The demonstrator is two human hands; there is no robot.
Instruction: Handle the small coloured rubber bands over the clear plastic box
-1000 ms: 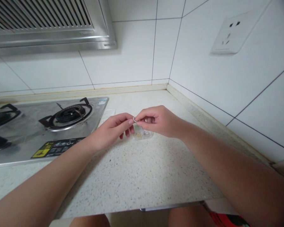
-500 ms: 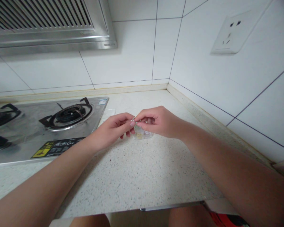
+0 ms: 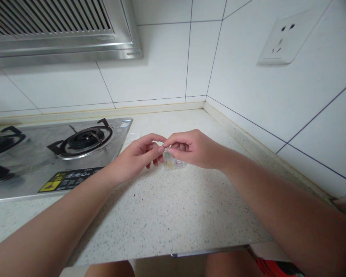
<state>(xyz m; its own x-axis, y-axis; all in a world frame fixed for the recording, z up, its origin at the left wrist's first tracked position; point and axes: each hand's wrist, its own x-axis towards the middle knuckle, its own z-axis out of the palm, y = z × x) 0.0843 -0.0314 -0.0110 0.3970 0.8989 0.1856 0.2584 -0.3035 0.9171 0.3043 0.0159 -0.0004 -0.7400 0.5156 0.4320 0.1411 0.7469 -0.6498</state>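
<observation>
Two bare hands met above the pale speckled tabletop (image 3: pixel 167 215), clock read from where the fingertips joined. Left hand (image 3: pixel 140 156) came in from 8 o'clock: forefinger arched away from the thumb, its tip by the right forefinger; thumb tip by the right hand's fingertips, other fingers curled beneath. Right hand (image 3: pixel 194 148) came in from 4 o'clock, thumb and forefinger drawn close together, remaining fingers folded. Whatever sat between the fingertips was too small and hidden to name; could not tell whether either hand was clamped on it.

Clear plastic case (image 3: pixel 174 164) lay on the tabletop just beside the fingertips, at 5 o'clock, partly covered by the hands. Yellowish and purplish bits showed in it, too blurred to identify.

Gas cooktop (image 3: pixel 109 148) at 9 o'clock, round burner (image 3: pixel 86 139) nearest the left hand; black-and-yellow label (image 3: pixel 70 180) along its near edge, toward half past 8. Steel range hood (image 3: pixel 75 50) higher up at 11 o'clock. White wall socket (image 3: pixel 281 40) on the tiled wall (image 3: pixel 314 84), at 2 o'clock.
</observation>
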